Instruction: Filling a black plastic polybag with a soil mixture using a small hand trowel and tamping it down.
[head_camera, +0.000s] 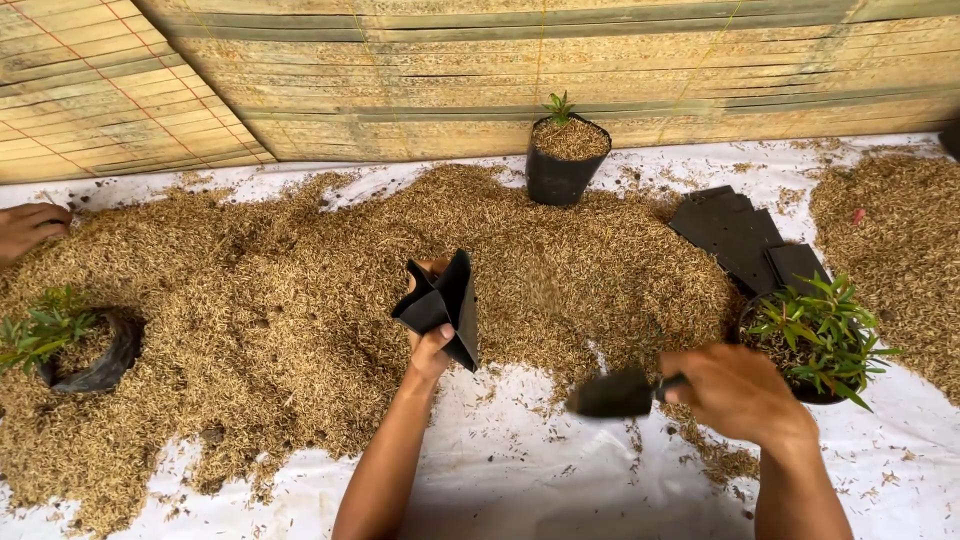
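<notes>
Left hand (430, 350) grips the empty black bag (440, 308) mouth-up beside the husk pile (300, 290); right hand (735, 390) clasps the trowel (615, 393) level.

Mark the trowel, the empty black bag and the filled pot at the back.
trowel (612, 394), head view, on the blade.
empty black bag (445, 307), head view, on its side wall.
filled pot (560, 172), head view, on its black wall.
</notes>
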